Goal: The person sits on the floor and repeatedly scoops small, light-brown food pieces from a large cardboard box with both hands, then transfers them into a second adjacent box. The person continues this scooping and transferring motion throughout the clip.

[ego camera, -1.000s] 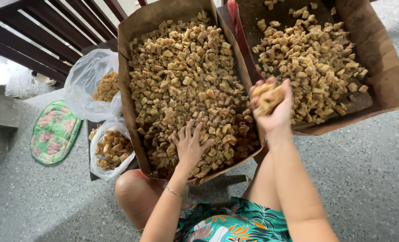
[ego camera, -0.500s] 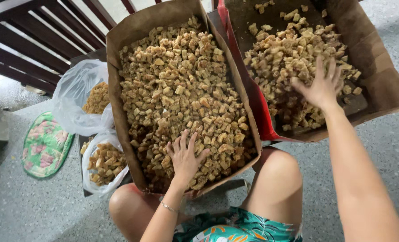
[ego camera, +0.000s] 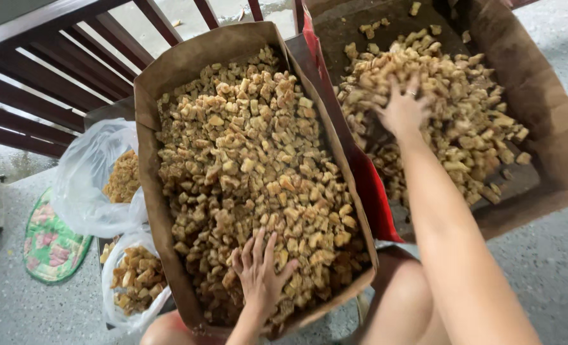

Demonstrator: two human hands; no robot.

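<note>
**Sorting golden chunks between two cardboard boxes**

The left hand (ego camera: 259, 276) lies flat at about 6 o'clock in the near box (ego camera: 169, 83), fingers spread wide and pressed onto the heap of small golden-brown chunks (ego camera: 252, 160); it grips nothing. The right hand (ego camera: 404, 110) reaches out to about 1 o'clock into the far box (ego camera: 552, 128), fingers splayed and pushing down into the second pile of chunks (ego camera: 469, 115). Whether any pieces are caught under the palm cannot be told from here.

The near box is full almost wall to wall. The far box is emptier, with bare cardboard showing at its upper left and along its lower right side. A red edge (ego camera: 367, 185) runs between the two boxes. At 9 o'clock, two clear plastic bags (ego camera: 86, 185) hold more of the same pieces, and a flowered green mat (ego camera: 47, 239) lies on the speckled floor (ego camera: 552, 268) beside them. A dark wooden railing (ego camera: 47, 83) crosses at 10 to 11 o'clock.

To handle the pieces well, my judgement is that the fingers should rake lightly across the top layer rather than dig, since the chunks look brittle and loose. Any scoop should be cupped and kept low over the cardboard, because pieces carried across the red edge could easily drop onto the floor.
</note>
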